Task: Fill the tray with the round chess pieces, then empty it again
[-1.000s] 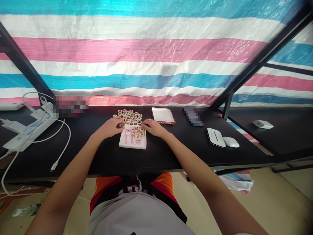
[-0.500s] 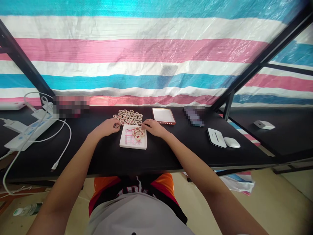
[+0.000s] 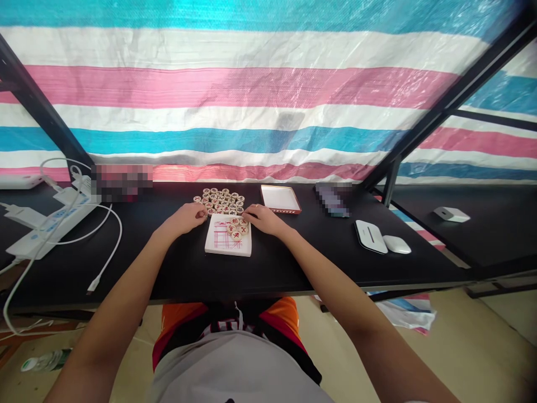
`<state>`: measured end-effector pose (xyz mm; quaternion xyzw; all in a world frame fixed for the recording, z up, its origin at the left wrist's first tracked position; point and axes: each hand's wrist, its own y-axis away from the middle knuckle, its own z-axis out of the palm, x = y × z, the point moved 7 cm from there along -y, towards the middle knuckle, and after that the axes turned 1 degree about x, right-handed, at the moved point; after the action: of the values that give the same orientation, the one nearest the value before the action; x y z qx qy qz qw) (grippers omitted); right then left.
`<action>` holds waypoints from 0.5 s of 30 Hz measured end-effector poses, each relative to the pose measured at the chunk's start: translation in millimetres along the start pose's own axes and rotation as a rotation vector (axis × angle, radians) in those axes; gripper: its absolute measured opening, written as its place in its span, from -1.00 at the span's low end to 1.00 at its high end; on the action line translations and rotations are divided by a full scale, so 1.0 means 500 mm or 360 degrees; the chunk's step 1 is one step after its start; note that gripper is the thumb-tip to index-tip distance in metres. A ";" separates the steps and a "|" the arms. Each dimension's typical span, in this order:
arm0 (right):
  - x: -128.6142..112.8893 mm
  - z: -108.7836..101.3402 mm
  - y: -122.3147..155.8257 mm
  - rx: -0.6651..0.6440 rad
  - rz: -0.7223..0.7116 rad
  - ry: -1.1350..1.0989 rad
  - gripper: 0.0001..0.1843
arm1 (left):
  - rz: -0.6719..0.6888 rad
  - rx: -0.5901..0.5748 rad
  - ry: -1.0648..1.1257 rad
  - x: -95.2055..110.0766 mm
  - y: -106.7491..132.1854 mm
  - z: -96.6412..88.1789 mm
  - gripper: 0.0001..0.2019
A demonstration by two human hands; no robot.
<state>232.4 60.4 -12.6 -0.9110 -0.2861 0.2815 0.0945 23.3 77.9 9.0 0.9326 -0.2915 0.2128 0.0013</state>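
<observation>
Several round Chinese chess pieces [image 3: 222, 200] stand grouped face up on the black desk. In front of them lies a shallow white box [image 3: 220, 248], its inside marked with red and blue lines. Several red-lettered Chinese chess pieces [image 3: 237, 235] sit in its right half. My left hand [image 3: 189, 218] is closed at the group's near left side, just beside the box; the piece within its fingers is now hidden. At the box's far right corner my right hand [image 3: 263, 218] has its fingers pressed together, and what they hold, if anything, is hidden.
An open box lid [image 3: 280, 199] lies behind my right hand. Farther right are a blurred phone-like object [image 3: 333, 200], a white flat device [image 3: 371, 236] and a white mouse [image 3: 396, 244]. A power strip [image 3: 54, 226] with white cables occupies the left.
My left fingers have closed, so the Chinese chess piece that showed inside their curl is now covered. My right hand has hardly moved.
</observation>
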 end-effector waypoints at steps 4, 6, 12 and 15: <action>0.001 0.001 0.001 0.0003 -0.0006 0.0000 -0.72 | -0.0001 0.0026 0.0048 0.005 0.000 -0.002 -0.79; 0.001 0.001 0.001 0.0000 -0.0012 -0.0003 -0.71 | -0.0008 0.0024 0.0071 0.005 0.000 0.000 -0.79; -0.002 -0.001 0.000 0.0005 -0.0013 0.0004 -0.71 | 0.0008 0.0030 0.0051 0.000 -0.004 0.004 -0.80; -0.001 0.000 0.000 -0.0005 -0.0011 -0.0006 -0.70 | 0.0032 0.0051 -0.0031 -0.004 -0.006 0.005 -0.80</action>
<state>232.0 60.4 -12.7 -0.9096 -0.2899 0.2824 0.0934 24.4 81.1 6.2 0.9315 -0.2974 0.2084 -0.0186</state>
